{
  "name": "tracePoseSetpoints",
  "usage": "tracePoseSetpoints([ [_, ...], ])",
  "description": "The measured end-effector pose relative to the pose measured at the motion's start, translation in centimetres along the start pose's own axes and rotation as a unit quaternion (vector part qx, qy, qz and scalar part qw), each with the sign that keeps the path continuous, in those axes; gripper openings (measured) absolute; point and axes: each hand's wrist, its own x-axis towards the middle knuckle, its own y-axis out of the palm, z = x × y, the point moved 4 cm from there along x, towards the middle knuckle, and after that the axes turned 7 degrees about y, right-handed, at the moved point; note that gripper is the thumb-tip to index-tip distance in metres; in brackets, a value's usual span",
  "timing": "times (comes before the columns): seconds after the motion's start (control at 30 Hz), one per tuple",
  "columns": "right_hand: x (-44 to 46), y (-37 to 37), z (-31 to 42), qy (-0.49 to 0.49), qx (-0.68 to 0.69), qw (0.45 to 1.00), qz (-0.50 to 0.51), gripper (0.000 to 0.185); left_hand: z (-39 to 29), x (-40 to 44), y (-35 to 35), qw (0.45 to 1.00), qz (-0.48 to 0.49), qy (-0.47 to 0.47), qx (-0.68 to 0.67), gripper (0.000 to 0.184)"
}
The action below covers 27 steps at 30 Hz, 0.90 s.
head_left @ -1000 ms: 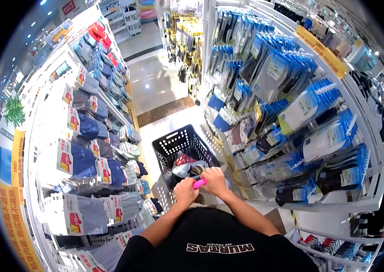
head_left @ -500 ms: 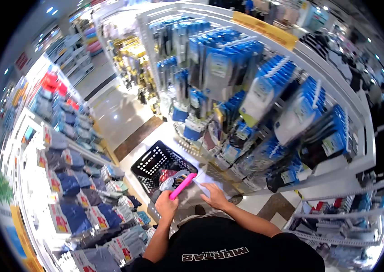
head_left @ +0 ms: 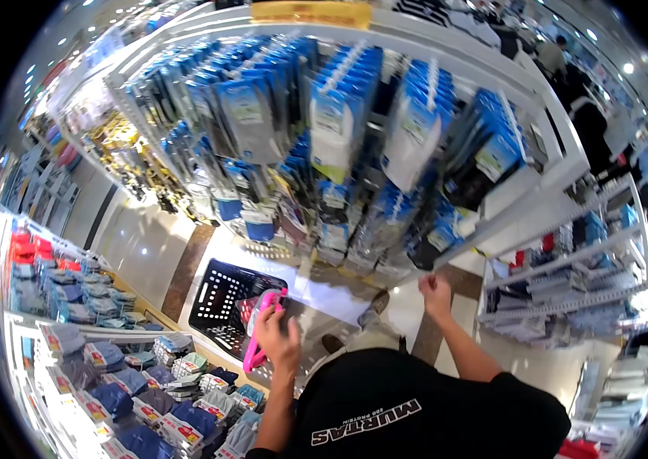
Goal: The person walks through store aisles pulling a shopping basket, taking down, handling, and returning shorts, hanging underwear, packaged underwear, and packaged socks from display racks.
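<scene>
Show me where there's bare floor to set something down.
Bare floor shows between the basket, the hanging packets and the shoes; another patch lies past the brown strip. It's crowded at the stacked packs near the left hand and along the hanging packets.

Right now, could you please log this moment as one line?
left hand: at pink handle | black basket: items inside | right hand: apart from handle and basket

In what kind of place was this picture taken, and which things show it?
Most likely a clothing shop: packaged goods hang in close rows on a white rack, garments with printed labels fill the opposite display, and a black shopping basket is between them.
</scene>
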Motion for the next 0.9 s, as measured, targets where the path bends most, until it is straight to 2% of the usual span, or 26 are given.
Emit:
tracePoseSetpoints([
  [0.03,0.4,-0.9,1.1,-0.016,0.009,0.999,-0.046,0.019,-1.4,0.0,1.6,0.998,0.022,0.032,-0.056,0.030],
  [0.1,1.8,-2.1,1.0,-0.050,0.087,0.988,-0.120,0.031,-1.4,-2.7,7.4,0.959,0.209,-0.031,-0.187,0.029],
  [0.17,2.3,-3.1,2.8,-0.039,0.125,0.981,-0.140,0.040,-1.7,-6.9,12.0,0.893,0.413,-0.059,-0.167,0.029],
  [0.27,3.0,-4.3,5.6,-0.045,0.122,0.976,-0.175,0.058,-1.7,-10.5,14.9,0.787,0.562,-0.040,-0.251,0.030],
  [0.37,4.1,-4.5,5.0,-0.031,0.054,0.977,-0.204,0.077,-0.1,-9.8,13.1,0.831,0.419,-0.191,-0.310,0.029],
  [0.4,4.4,-4.5,4.5,-0.025,0.044,0.974,-0.221,0.081,0.2,-9.0,11.9,0.854,0.368,-0.202,-0.308,0.029],
  [0.43,4.9,-4.4,4.0,-0.022,0.035,0.971,-0.237,0.085,1.8,-9.4,11.8,0.865,0.359,-0.205,-0.284,0.028],
  [0.53,6.6,-3.8,2.8,0.018,0.088,0.984,-0.154,0.088,5.0,-9.8,10.7,0.898,0.329,-0.201,-0.215,0.028],
  [0.63,7.2,-2.9,2.3,0.072,0.107,0.982,-0.137,0.091,5.6,-10.0,10.5,0.891,0.322,-0.223,-0.230,0.027],
  [0.7,7.8,-2.7,2.2,0.047,0.098,0.984,-0.139,0.092,5.5,-10.3,10.9,0.901,0.312,-0.207,-0.219,0.028],
  [0.77,8.5,-2.6,1.6,0.017,0.087,0.984,-0.152,0.096,5.8,-11.5,12.3,0.882,0.309,-0.230,-0.271,0.029],
  [0.8,8.6,-2.6,1.6,0.028,0.097,0.984,-0.144,0.096,4.7,-11.3,11.9,0.890,0.316,-0.222,-0.243,0.030],
  [0.83,8.7,-2.5,1.6,0.039,0.106,0.984,-0.135,0.095,3.1,-10.4,11.0,0.872,0.340,-0.249,-0.250,0.031],
  [0.9,8.3,-2.9,2.3,0.043,0.076,0.982,-0.168,0.100,3.0,-11.7,11.9,0.868,0.351,-0.227,-0.266,0.033],
])
